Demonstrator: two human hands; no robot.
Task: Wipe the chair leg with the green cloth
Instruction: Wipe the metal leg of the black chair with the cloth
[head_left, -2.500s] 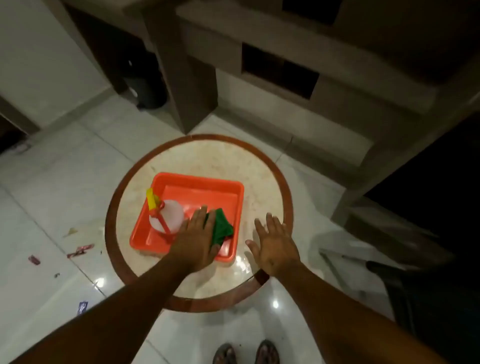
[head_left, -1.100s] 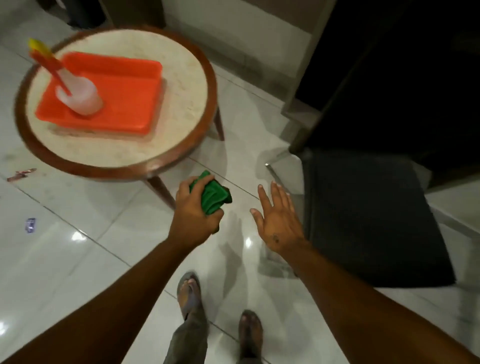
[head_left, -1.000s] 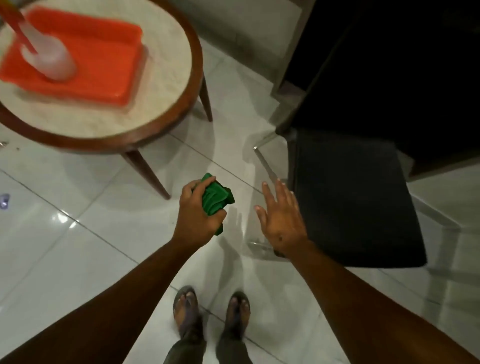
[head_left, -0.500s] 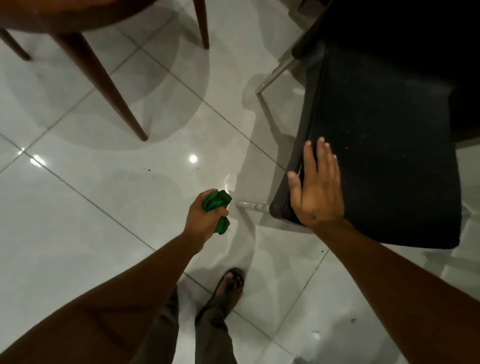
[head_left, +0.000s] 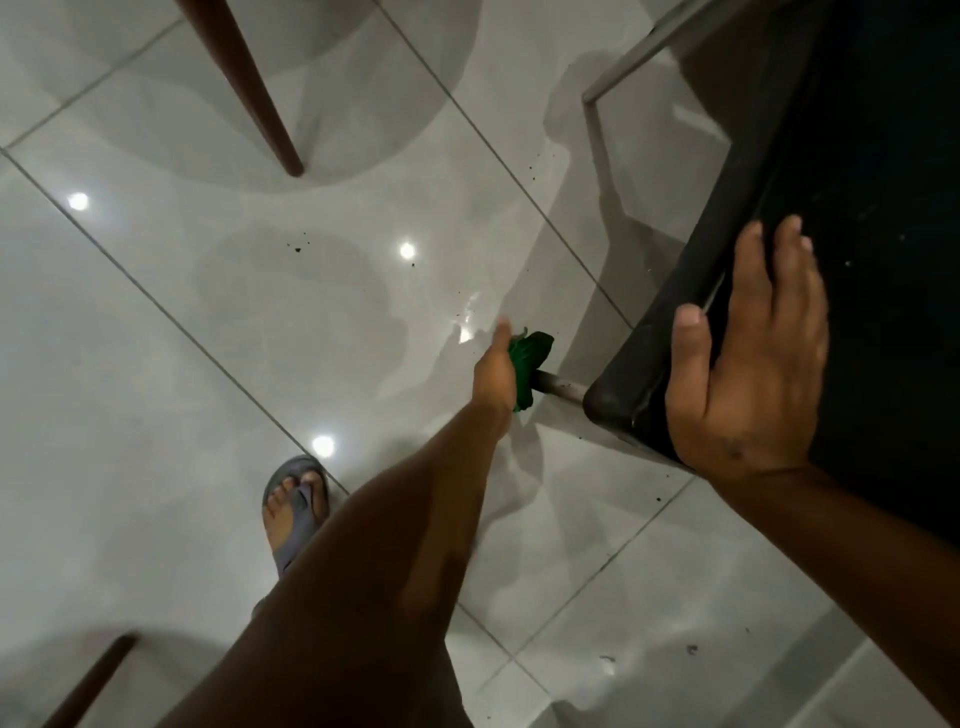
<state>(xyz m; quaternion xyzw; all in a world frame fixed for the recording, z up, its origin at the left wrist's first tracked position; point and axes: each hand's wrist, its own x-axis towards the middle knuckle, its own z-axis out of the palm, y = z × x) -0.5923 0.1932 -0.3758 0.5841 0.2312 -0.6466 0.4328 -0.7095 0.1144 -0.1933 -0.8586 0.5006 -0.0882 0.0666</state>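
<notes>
Green cloth sits bunched in the left hand, whose grip presses it around the metal chair leg for wiping; the right hand lies flat, steadying the black seat above

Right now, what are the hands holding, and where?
The left hand grips the bunched green cloth against the chair leg; the right hand rests on the seat's corner.
</notes>
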